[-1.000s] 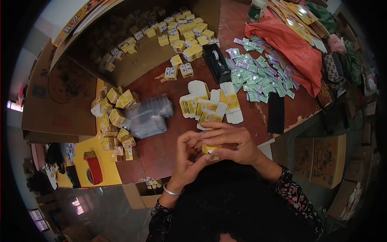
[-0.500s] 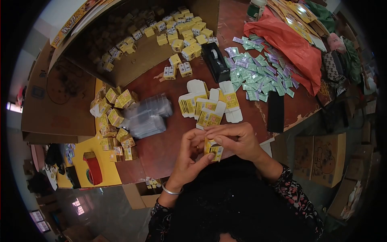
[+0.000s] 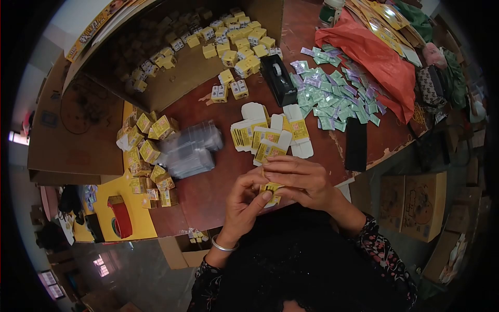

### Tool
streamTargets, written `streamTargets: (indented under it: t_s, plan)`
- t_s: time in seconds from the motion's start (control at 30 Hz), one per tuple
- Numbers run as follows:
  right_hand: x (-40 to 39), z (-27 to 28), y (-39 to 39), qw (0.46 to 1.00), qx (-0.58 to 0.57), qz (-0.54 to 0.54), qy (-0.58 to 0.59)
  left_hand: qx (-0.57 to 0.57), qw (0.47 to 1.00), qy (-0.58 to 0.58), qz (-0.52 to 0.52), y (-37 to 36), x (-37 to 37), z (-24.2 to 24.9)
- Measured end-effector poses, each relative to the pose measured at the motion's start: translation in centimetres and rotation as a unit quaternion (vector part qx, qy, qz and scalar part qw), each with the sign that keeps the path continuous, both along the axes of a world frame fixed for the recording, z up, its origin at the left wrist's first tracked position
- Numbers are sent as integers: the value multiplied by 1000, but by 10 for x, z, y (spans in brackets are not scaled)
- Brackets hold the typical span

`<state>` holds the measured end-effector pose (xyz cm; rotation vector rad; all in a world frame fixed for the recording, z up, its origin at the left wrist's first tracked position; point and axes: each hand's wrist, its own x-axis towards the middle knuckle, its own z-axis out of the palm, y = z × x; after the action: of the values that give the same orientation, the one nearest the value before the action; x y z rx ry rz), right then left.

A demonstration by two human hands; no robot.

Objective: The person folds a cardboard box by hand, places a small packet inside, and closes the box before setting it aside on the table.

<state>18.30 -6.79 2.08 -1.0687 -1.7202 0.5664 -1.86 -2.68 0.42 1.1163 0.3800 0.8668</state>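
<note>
Between my two hands, close to the table's front edge, is a small yellow carton [image 3: 271,190]. My left hand [image 3: 244,195] grips it from the left, with the thumb on its lower face. From the right, my right hand [image 3: 301,179] has its fingers over the top and its thumb against the side. Much of the carton is hidden by the fingers. Flattened yellow and white cartons [image 3: 265,135] lie overlapping just beyond my hands. Left of them rests a stack of clear plastic pieces [image 3: 189,151].
Assembled yellow boxes [image 3: 150,151] are piled at left. An open cardboard box [image 3: 171,93] holds many yellow-and-white cubes [image 3: 244,47]. A black tape dispenser [image 3: 279,80] stands beside green and purple sachets [image 3: 332,91] and a red plastic bag [image 3: 369,57]. A red tape roll [image 3: 120,217] sits at left.
The carton has turned and tilted between my hands, showing less of its face. My right fingers have moved down over its top, and the left hand has shifted slightly.
</note>
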Motion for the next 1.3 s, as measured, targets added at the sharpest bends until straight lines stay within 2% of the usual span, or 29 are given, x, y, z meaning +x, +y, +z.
streamTargets:
  t_s: [0.13, 0.23, 0.33, 0.43, 0.5, 0.53, 0.57, 0.6, 0.7, 0.8, 0.83, 0.87, 0.9, 0.97, 1.07, 1.27, 1.3]
  plan:
    - [-1, -1, -3, 997, 37, -21, -57, 10, 999, 19, -26, 2, -5, -8]
    - [4, -4, -1, 999, 1, 3, -50, 55, 995, 69, -36, 9, -6, -10]
    - [11, 11, -4, 989, -143, 19, -38, 13, 990, 136, -39, 11, 0, 12]
    - [28, -3, -3, 980, -140, 102, -102, -30, 976, 209, -62, 17, -3, 30]
    - [28, -11, -8, 964, -245, 54, 91, 39, 978, 207, -4, 28, -12, 24]
    - [27, -16, -11, 937, -293, 30, 188, 27, 987, 153, 50, 34, -14, 21]
    - [23, -21, -12, 910, -272, 22, 311, 6, 986, 148, 74, 34, -13, 20]
    - [17, -26, -13, 907, -258, 6, 334, -15, 985, 144, 96, 34, -12, 19]
    - [-5, -33, -13, 890, -244, -14, 385, -76, 993, 87, 30, 16, 4, 8]
    - [8, -16, -9, 917, -305, 21, 258, -69, 990, 111, 51, 15, 4, 0]
    - [26, -13, -5, 954, -241, -20, 176, -62, 990, 113, 52, 18, 1, -3]
    - [51, -16, -1, 975, -175, -133, 38, -62, 990, 118, 44, 19, -2, -2]
    - [74, -20, 3, 960, -101, -241, -100, -62, 990, 123, 36, 20, -5, 0]
    - [108, -22, 6, 900, -162, -347, -210, -63, 989, 134, 26, 20, -8, -2]
    - [142, -56, 6, 898, -145, -290, -298, -69, 987, 142, 13, 17, -5, -12]
    - [151, -66, 11, 917, -206, -301, -164, -58, 985, 160, 1, 16, -5, -11]
    - [151, -68, 12, 916, -200, -304, -171, -61, 986, 156, 1, 17, -5, -10]
